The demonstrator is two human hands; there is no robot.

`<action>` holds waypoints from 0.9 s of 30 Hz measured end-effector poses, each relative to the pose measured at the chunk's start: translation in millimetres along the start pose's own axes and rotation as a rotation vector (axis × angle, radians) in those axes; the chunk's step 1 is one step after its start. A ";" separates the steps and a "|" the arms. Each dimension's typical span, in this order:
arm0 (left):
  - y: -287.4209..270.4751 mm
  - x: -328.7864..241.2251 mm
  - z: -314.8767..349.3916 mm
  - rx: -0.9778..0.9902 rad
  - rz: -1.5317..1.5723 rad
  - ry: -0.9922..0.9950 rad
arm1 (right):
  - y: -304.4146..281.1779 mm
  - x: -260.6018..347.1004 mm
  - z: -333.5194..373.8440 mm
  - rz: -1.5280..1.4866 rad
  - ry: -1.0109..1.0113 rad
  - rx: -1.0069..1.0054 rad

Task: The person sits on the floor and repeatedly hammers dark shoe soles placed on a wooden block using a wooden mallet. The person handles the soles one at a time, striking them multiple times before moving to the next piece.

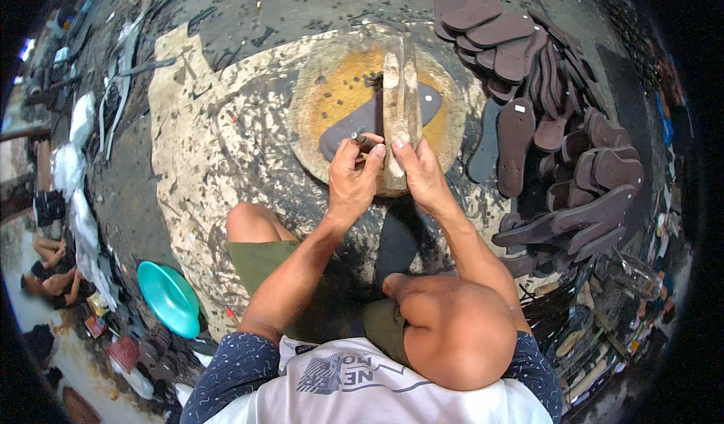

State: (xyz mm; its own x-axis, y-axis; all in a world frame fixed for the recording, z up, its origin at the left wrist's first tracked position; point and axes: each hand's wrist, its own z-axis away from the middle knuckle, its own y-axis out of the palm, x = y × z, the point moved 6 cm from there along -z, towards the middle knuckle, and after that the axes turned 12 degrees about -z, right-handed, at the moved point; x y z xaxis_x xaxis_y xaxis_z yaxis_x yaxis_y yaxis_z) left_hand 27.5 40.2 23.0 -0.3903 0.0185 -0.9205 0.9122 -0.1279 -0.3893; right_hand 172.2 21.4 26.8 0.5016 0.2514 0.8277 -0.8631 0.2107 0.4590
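My left hand (352, 184) is closed round a short metal punch (356, 137), its round end showing above the fingers. With thumb on top, my right hand (424, 179) grips the near end of a worn, pale wooden bar (391, 111) that points away from me. The left fingertips come close to the bar; whether they touch it I cannot tell. Beneath both lies a dark grey sandal sole (345, 127) with a small white dot, slanted across a round wooden block (305, 111). The bar covers the sole's middle.
Small dark scraps lie on the block. Many brown soles (516, 149) are heaped on the right. A stained sheet (188, 130) spreads under the block. At left is a teal basin (167, 300); beyond it another person (54, 281) sits. My bent knees flank the near side.
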 end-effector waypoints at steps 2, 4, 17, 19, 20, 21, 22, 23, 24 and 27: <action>0.4 10.0 3.9 -0.040 0.170 -0.164 | -10.8 -3.4 -0.1 0.322 -0.022 -0.047; -21.3 21.2 -15.7 -0.210 0.393 -0.329 | -26.4 -0.3 6.5 0.553 -0.032 -0.100; -34.1 61.9 -74.8 0.022 0.005 -0.169 | -64.6 -23.5 13.7 0.207 0.430 0.030; -33.4 63.5 -76.5 0.035 -0.009 -0.153 | -66.6 -26.5 14.3 0.206 0.437 0.035; -32.2 64.1 -77.1 0.044 -0.017 -0.144 | -67.3 -27.0 15.4 0.207 0.440 0.037; -31.8 62.0 -78.0 0.053 -0.028 -0.133 | -65.7 -24.7 15.2 0.225 0.383 0.040; -31.5 59.2 -76.8 0.045 -0.074 -0.114 | -63.3 -22.5 15.6 0.243 0.324 0.042; -29.5 56.0 -73.9 0.039 -0.118 -0.094 | -62.1 -19.4 15.4 0.261 0.265 0.042; -27.4 51.3 -72.6 0.033 -0.160 -0.073 | -55.0 -7.2 15.1 0.243 0.275 0.059; -37.0 44.2 -65.9 -0.069 -0.319 0.043 | 3.2 82.4 8.9 0.246 0.147 0.121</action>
State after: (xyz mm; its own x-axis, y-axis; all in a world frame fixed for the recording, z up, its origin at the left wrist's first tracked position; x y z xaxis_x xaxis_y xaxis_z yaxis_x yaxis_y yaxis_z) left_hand -15.3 111.1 -5.5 -0.6533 0.0891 -0.7519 0.7518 -0.0410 -0.6581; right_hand 210.3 34.4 99.4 0.2726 0.4167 0.8672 -0.9558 0.0145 0.2935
